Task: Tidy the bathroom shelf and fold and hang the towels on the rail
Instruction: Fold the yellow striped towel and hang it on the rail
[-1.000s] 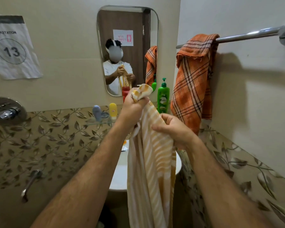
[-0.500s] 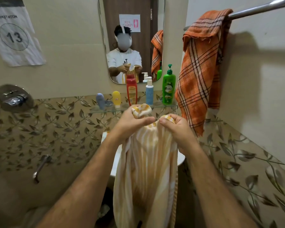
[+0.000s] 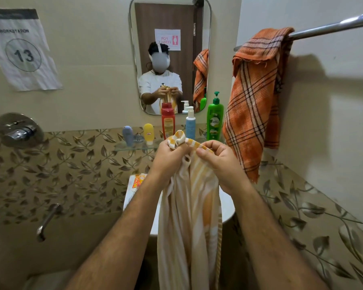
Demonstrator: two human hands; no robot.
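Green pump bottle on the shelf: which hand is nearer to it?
Right. The right hand grips the striped towel just below the green pump bottle; the left hand is farther left.

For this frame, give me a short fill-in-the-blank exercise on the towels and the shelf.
1. Both hands grip the top edge of the ____-and-white striped towel.
2. The checked orange towel hangs over the ____.
3. On the glass shelf, the bottle nearest the orange towel is ____.

Missing words: yellow; rail; green
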